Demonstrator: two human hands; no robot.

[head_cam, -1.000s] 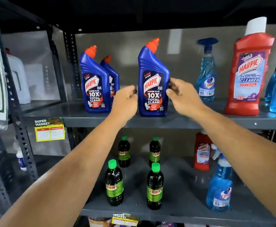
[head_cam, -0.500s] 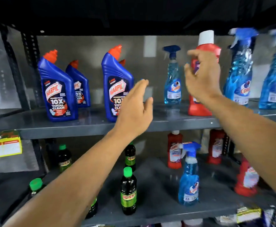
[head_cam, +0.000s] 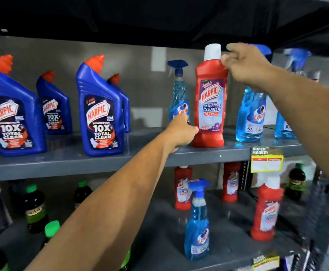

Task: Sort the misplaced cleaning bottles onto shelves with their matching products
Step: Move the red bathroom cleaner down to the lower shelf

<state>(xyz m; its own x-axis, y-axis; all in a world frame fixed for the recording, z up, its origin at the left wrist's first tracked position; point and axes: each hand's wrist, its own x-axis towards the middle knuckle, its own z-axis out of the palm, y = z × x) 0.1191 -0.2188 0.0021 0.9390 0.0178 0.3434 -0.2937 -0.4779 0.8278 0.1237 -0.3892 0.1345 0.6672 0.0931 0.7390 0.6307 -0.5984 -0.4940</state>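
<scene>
Red Harpic bottle (head_cam: pixel 210 106): right hand (head_cam: pixel 245 65) pinches shoulder; left hand (head_cam: pixel 179 133) touches base, grip unclear.

A red bottle (head_cam: pixel 210 106) with a white cap stands upright on the upper shelf (head_cam: pixel 62 167). Blue spray bottles (head_cam: pixel 251 114) flank it.

4 blue bottles (head_cam: pixel 101 114), 4 red bottles (head_cam: pixel 210 106)

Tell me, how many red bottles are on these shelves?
4 red bottles. One stands on the upper shelf; three on the lower shelf: one behind the blue sprayer, one farther back, one front right. More may be hidden.
</scene>
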